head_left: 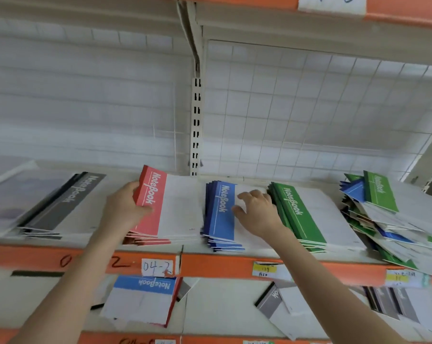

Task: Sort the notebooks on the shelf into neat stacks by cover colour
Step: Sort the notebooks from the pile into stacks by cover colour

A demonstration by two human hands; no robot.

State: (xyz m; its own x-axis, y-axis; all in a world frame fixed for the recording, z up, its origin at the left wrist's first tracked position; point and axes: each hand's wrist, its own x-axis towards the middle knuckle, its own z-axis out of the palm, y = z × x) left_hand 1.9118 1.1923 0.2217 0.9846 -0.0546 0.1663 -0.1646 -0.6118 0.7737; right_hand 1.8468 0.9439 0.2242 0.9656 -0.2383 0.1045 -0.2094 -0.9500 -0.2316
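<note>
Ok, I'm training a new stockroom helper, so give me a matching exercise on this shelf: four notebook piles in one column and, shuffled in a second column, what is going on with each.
Column one:
1. red stack
2. blue stack
3. green stack
4. mixed pile

Column two:
A. the right hand rests on its top cover
B. untidy, green and blue together, at the far right
C. the left hand grips its left edge
D. neat, between the blue stack and the mixed pile

Pairs: 1-C, 2-A, 3-D, 4-B.
</note>
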